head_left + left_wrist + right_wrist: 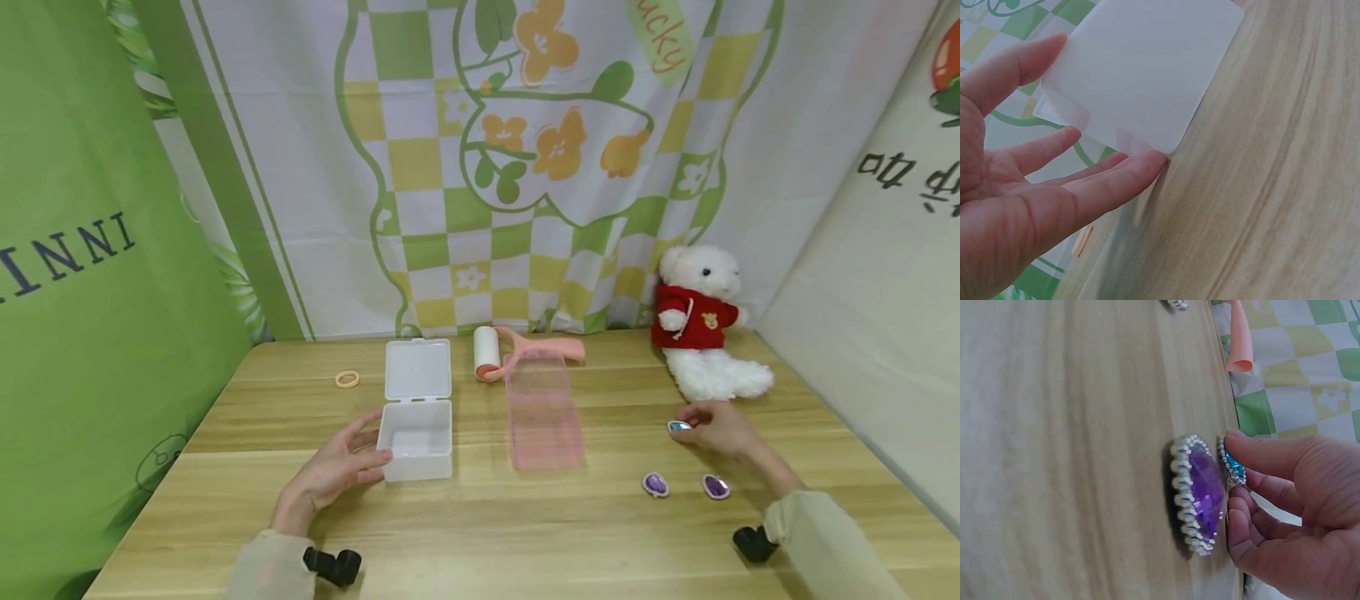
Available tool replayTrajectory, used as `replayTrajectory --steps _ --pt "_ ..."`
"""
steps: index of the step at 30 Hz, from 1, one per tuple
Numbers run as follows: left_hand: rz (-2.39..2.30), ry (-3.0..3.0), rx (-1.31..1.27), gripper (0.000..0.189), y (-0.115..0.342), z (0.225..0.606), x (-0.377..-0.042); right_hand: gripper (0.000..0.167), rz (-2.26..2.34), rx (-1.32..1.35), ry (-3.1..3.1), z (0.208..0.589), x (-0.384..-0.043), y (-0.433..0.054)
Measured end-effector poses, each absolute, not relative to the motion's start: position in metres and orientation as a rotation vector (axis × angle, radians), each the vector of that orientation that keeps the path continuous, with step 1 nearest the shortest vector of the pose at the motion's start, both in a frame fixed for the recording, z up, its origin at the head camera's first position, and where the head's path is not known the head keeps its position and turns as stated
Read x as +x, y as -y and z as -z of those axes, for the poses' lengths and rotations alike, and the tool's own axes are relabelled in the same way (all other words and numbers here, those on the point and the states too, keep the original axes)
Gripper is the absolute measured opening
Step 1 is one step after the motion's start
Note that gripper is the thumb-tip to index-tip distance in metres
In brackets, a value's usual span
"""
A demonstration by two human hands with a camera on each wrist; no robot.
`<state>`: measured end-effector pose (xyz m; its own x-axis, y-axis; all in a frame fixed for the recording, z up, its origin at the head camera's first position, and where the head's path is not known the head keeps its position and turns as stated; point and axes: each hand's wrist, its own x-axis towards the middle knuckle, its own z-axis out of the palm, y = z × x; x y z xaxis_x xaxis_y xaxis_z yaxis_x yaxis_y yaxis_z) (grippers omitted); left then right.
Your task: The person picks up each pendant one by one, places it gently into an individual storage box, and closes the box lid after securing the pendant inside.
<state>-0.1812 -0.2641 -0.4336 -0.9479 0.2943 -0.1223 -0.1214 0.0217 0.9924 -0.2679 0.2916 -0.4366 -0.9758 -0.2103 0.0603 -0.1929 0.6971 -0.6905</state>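
Toward the table's right side, my right hand (716, 425) pinches a blue gem with a beaded silvery rim (1232, 464) between thumb and fingers. Two purple gems with similar rims lie nearer the front: the left purple gem (656, 484) and the right purple gem (716, 487). A white plastic box (417, 467) stands left of centre with its lid (417, 370) swung back, and its inside shows nothing in it. My left hand (333, 467) is at the box's left side, fingers mostly straight, fingertips at its wall in the left wrist view.
Beside the white box lies a pink see-through box (546, 425), spread open. A pink-handled lint roller (487, 350) lies behind it, overlapping its far end. Pale orange rings (347, 380) lie at the back left. A white teddy bear in a red hoodie (693, 321) sits at the back right.
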Motion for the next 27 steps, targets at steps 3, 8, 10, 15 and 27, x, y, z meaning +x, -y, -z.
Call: replayTrajectory --steps 3,8,10,15,27 --pt "-2.007 -2.002 0.188 0.083 0.264 0.433 -0.181 0.028 1.169 -0.328 -2.854 0.435 -0.267 -0.292" --pt "-2.007 -1.995 0.193 0.084 0.262 0.431 -0.180 0.027 1.256 -0.368 -2.753 0.433 -0.266 -0.296" --pt "-2.002 -1.995 0.196 0.083 0.261 0.430 -0.180 0.026 1.285 -0.400 -2.711 0.432 -0.265 -0.297" --pt "-2.001 -1.994 0.199 0.083 0.260 0.430 -0.182 0.028 1.280 -0.428 -2.714 0.423 -0.263 -0.292" --pt "-1.999 -2.022 0.179 0.083 0.263 0.432 -0.181 0.035 1.563 -0.409 -2.533 0.395 -0.262 -0.238"
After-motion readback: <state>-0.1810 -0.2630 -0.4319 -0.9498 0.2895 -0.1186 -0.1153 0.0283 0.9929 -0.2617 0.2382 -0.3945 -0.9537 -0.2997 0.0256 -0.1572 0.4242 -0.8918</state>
